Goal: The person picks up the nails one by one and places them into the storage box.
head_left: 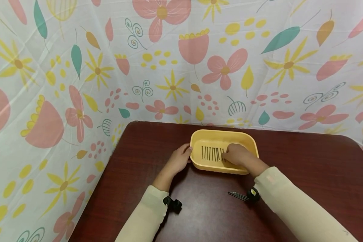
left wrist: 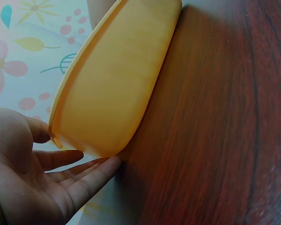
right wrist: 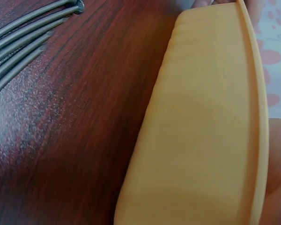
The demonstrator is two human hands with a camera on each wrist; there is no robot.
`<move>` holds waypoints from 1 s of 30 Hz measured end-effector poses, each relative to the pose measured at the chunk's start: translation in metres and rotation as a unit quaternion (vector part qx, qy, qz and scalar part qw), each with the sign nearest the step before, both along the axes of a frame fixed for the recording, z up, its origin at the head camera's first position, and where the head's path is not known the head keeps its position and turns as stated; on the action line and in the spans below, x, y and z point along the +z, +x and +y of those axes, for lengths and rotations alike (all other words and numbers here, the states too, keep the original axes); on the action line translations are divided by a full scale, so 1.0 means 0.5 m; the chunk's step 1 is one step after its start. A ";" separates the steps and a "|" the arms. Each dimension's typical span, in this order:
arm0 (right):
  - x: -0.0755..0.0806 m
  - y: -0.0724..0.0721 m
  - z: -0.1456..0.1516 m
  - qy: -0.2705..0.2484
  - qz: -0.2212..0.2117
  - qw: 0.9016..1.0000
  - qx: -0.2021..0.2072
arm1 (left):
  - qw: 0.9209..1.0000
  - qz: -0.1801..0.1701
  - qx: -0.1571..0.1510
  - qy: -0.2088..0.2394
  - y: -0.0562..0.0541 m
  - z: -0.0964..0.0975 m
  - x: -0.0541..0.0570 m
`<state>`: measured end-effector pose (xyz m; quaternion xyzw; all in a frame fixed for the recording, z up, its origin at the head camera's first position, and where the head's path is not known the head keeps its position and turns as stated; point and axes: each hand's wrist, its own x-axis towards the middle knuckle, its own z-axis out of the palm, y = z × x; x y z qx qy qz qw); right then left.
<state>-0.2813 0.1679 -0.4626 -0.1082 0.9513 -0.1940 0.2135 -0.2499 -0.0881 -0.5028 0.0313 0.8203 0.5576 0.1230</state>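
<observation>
A yellow plastic tray point(head_left: 219, 168) stands on the table, with a row of several dark nails point(head_left: 210, 153) laid side by side on its floor. At its left end my left hand point(head_left: 179, 160) grips it; the left wrist view shows the thumb at the rim and the fingers along the tray's outer wall point(left wrist: 107, 89). Inside the tray, my right hand point(head_left: 237, 154) reaches down and its fingertips pinch a nail point(head_left: 223, 155) at the right end of the row. In the right wrist view the tray's wall point(right wrist: 201, 117) hides most of that hand.
Several loose nails point(head_left: 237, 196) lie in a bundle on the dark red-brown table point(head_left: 205, 208), in front of the tray and below the right wrist. A flower-patterned cloth point(head_left: 175, 67) hangs behind the table and along its left side.
</observation>
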 end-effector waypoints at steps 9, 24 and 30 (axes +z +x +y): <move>0.028 0.015 0.010 -0.023 0.040 0.999 -0.014 | 1.000 -0.001 0.000 -0.001 0.000 -0.004 0.000; 0.087 0.163 0.040 -0.105 0.157 0.982 -0.010 | 1.000 -0.003 0.004 -0.003 0.005 -0.001 0.008; 0.084 0.225 0.041 -0.098 0.155 0.983 0.022 | 1.000 -0.004 0.005 -0.003 0.005 0.000 0.010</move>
